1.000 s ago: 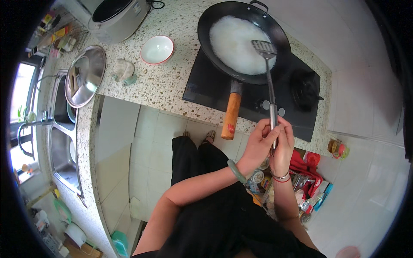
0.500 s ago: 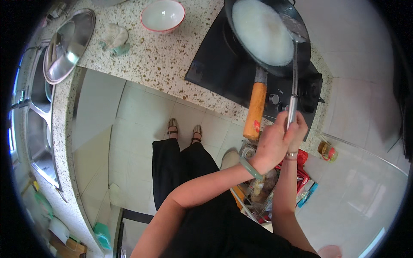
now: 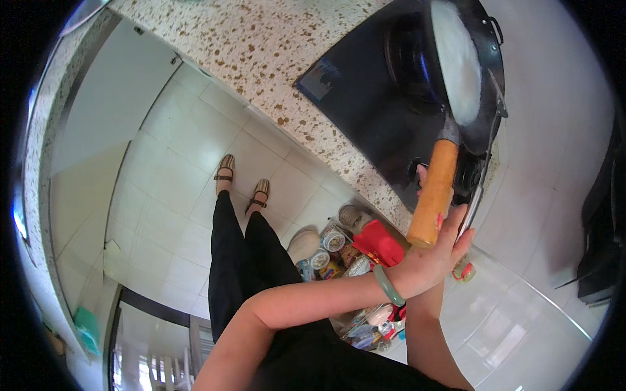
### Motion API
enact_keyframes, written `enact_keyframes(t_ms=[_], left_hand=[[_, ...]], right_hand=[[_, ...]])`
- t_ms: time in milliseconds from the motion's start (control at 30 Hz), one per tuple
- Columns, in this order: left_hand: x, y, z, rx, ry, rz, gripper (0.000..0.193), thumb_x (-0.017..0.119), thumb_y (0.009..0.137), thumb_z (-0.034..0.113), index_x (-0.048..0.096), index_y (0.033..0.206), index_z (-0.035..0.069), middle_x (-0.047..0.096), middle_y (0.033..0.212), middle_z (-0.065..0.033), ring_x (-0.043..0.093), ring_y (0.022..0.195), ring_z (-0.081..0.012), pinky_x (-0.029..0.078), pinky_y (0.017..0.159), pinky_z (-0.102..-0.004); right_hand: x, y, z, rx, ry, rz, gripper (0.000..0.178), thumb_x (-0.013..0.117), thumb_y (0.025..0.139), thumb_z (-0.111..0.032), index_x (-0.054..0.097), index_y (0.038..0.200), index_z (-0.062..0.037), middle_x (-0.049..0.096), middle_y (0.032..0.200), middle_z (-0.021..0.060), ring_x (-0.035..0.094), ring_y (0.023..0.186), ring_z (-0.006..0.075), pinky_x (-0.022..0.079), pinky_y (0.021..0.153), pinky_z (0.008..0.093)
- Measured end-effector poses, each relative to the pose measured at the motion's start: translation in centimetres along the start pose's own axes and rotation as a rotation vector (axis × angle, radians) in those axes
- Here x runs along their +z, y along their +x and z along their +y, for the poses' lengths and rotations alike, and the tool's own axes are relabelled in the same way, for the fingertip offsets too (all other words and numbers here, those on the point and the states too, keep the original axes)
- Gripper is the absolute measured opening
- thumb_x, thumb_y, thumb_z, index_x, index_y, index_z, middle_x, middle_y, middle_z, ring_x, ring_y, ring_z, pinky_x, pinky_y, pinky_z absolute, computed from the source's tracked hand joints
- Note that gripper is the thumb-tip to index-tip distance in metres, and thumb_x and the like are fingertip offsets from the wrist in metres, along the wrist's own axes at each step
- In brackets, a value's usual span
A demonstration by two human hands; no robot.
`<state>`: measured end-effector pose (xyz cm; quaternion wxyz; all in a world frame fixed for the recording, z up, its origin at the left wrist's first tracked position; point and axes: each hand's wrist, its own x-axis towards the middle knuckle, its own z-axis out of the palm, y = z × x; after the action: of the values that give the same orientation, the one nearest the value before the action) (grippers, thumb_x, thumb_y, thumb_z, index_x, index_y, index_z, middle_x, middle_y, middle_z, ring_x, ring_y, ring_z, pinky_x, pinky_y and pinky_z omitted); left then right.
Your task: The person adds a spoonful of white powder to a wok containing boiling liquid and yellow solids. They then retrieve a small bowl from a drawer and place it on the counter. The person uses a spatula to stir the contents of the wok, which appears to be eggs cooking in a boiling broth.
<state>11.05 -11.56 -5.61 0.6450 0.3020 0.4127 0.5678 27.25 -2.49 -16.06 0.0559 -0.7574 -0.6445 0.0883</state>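
My left hand point(image 3: 433, 260), with a green bangle at its wrist, is closed around the metal handle of a wok spatula point(image 3: 486, 166). The spatula's head leans on the right side of a black wok point(image 3: 486, 49), which holds white, cloudy liquid point(image 3: 458, 65). Toward me juts the wok's wooden handle point(image 3: 433, 195), just left of my left hand. My right hand point(image 3: 422, 173) is mostly hidden behind that handle and my left hand. Only fingertips show, at a dark stove knob point(image 3: 415, 164) on the front of the black hob point(image 3: 352, 91).
A blue glow shows at the burner point(image 3: 422, 68) left of the wok. Speckled counter point(image 3: 261, 72) runs left. Below its edge stand jars point(image 3: 334, 241), a red bag point(image 3: 379, 242) and other packages on the floor. A small jar point(image 3: 464, 270) sits by the white tiles at right.
Both hands were together at the spatula handle; now my right hand is at the knob while my left holds the spatula. The view has swung right, and bowl and sink basin have left it.
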Motion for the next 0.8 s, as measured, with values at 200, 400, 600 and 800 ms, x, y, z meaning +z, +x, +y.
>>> enact_keyframes(t_ms=[200, 400, 600, 800], left_hand=[[-0.1, 0.3, -1.2, 0.008, -0.075, 0.061, 0.034, 0.054, 0.099, 0.018, 0.044, 0.129, 0.004, 0.063, 0.081, -0.0163, 0.063, 0.067, -0.0298, 0.05, 0.063, -0.0392], [-0.3, 0.2, -1.4, -0.016, -0.112, 0.02, 0.037, 0.055, 0.099, 0.019, 0.044, 0.131, 0.004, 0.063, 0.079, -0.0132, 0.062, 0.061, -0.0243, 0.05, 0.058, -0.0356], [0.1, -0.4, -1.3, -0.095, -0.156, -0.076, 0.039, 0.056, 0.099, 0.019, 0.043, 0.133, 0.005, 0.064, 0.077, -0.01, 0.061, 0.055, -0.0189, 0.049, 0.054, -0.0321], [-0.4, -0.3, -0.3, -0.137, -0.27, -0.105, 0.038, 0.058, 0.098, 0.018, 0.046, 0.131, 0.006, 0.066, 0.079, -0.0087, 0.063, 0.056, -0.016, 0.05, 0.052, -0.0302]], right_hand=[[-0.5, -0.2, 0.3, -0.03, 0.033, -0.016, 0.051, 0.068, 0.09, -0.044, 0.063, 0.122, -0.005, 0.067, 0.065, 0.0089, 0.066, 0.056, 0.0204, 0.05, 0.053, 0.0338], [0.0, 0.0, -0.1, -0.023, 0.048, -0.02, 0.049, 0.069, 0.09, -0.042, 0.064, 0.121, -0.0051, 0.067, 0.065, 0.0084, 0.065, 0.055, 0.0196, 0.05, 0.053, 0.0333], [0.0, -0.1, -0.2, 0.004, 0.074, -0.029, 0.048, 0.07, 0.089, -0.041, 0.064, 0.121, -0.0051, 0.067, 0.065, 0.0078, 0.065, 0.054, 0.0188, 0.05, 0.052, 0.0328], [-0.7, -0.8, -2.2, 0.065, -0.031, -0.032, 0.044, 0.072, 0.088, -0.037, 0.066, 0.12, -0.0074, 0.067, 0.067, 0.0088, 0.063, 0.055, 0.0173, 0.049, 0.052, 0.0332]])
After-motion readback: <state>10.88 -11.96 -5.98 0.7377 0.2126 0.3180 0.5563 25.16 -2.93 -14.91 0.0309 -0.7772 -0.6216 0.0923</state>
